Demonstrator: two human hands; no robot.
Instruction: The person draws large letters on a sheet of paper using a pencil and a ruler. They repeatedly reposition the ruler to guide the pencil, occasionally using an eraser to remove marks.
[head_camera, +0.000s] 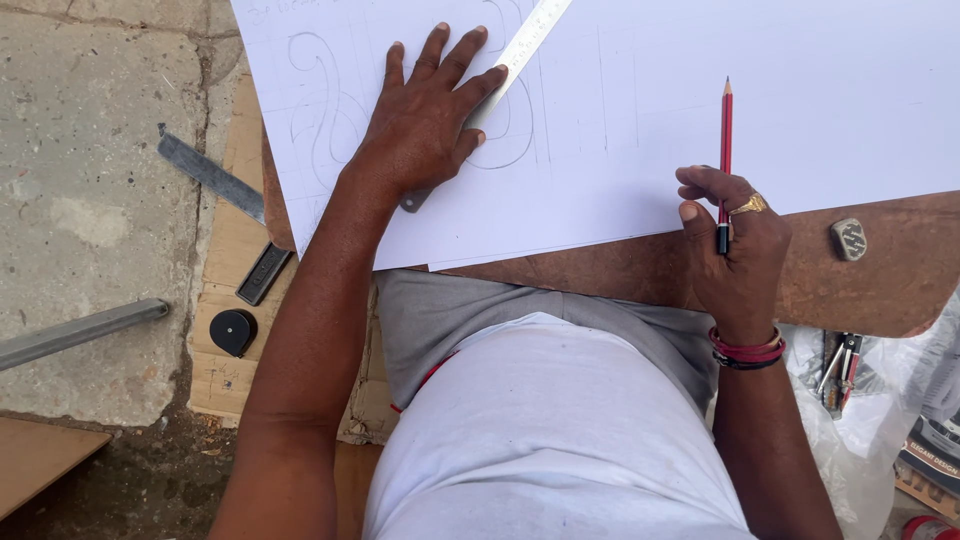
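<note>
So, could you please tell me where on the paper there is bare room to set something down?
The paper is bare right of the pencil, and between the pencil and the ruler. It is crowded at the left, where the left hand presses the ruler over the drawn curves. The right hand holds the pencil.

Sunlit cracked concrete floor (90, 200) beneath a brown board (880, 290).

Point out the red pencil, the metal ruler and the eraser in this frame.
red pencil (726, 140), head view, middle of its shaft.
metal ruler (530, 35), head view, upper part beyond the fingers.
eraser (848, 239), head view, its top face.
</note>
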